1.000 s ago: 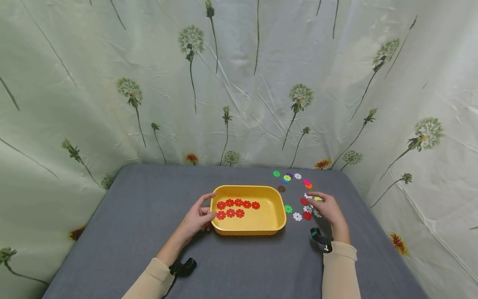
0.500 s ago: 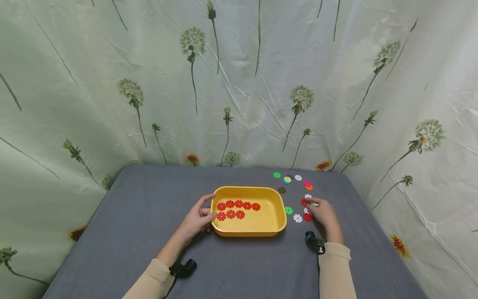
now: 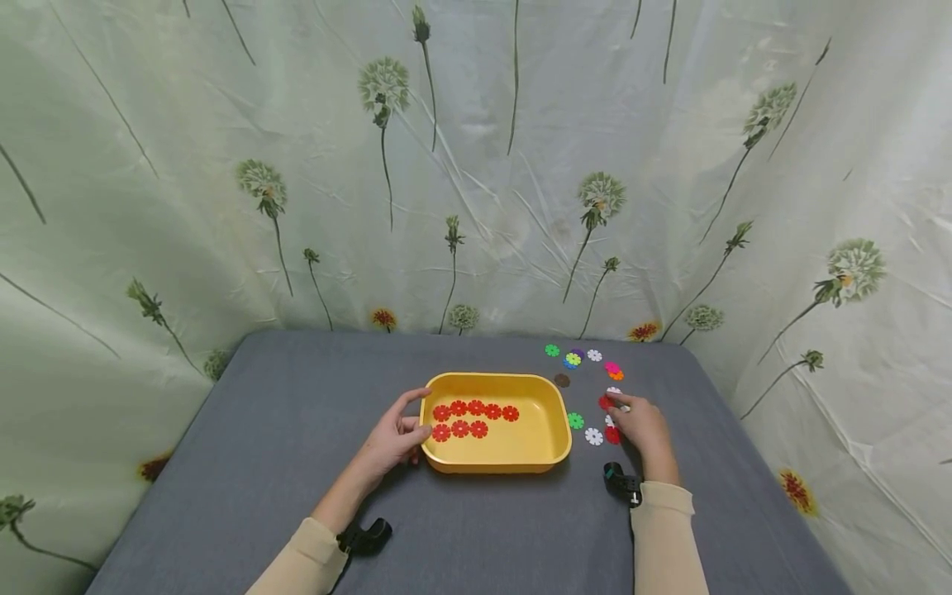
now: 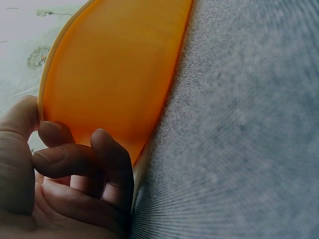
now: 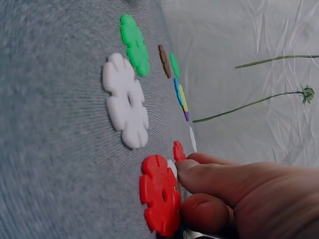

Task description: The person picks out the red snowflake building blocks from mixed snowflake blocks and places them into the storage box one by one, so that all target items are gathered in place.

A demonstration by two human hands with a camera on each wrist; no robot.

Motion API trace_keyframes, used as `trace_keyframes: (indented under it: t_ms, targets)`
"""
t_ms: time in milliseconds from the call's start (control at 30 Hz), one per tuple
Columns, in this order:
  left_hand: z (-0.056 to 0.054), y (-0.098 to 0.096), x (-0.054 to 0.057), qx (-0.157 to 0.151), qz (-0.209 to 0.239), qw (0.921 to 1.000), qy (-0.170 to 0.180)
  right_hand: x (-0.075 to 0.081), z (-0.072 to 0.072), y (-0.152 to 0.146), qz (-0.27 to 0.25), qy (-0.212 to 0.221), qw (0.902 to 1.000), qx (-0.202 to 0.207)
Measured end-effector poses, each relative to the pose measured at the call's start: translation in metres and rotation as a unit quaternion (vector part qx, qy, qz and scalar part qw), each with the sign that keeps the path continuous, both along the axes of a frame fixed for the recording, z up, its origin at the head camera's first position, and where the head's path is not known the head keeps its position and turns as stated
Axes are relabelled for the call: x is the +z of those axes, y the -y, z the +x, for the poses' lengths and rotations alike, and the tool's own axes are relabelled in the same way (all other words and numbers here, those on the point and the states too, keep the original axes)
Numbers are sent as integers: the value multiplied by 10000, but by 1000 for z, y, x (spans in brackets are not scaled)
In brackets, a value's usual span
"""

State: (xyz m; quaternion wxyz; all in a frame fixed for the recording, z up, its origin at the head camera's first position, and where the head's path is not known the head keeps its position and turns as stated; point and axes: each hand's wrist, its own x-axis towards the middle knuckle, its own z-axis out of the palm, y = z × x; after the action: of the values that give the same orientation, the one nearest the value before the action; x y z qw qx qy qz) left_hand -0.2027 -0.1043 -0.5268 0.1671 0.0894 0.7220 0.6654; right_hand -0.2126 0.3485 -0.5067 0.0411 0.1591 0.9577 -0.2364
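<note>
Left of centre in the head view, my left hand grips the left end of a yellow plastic tray. The left wrist view shows the tray's orange-looking outer wall with curled fingers against it. Inside the tray lie several red flower-shaped discs in two rows. My right hand is over the loose discs to the right, thumb and forefinger pinching the edge of a red disc. Another red disc lies just under the curled fingers, and a white disc lies beside it.
Green, brown, pink and other coloured discs lie scattered right of the tray, some overlapping. Grey cloth covers the table. A dandelion-print curtain hangs behind it.
My right hand has moved left and lowered its fingertips onto a red disc, covering the yellow and some white pieces. The left hand stays on the tray.
</note>
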Motion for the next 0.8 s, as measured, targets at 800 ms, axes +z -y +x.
trace_keyframes:
  t_ms: [800]
  targets:
    - [-2, 0, -3, 34, -41, 10000, -58, 2, -5, 8, 331, 322, 9989, 77]
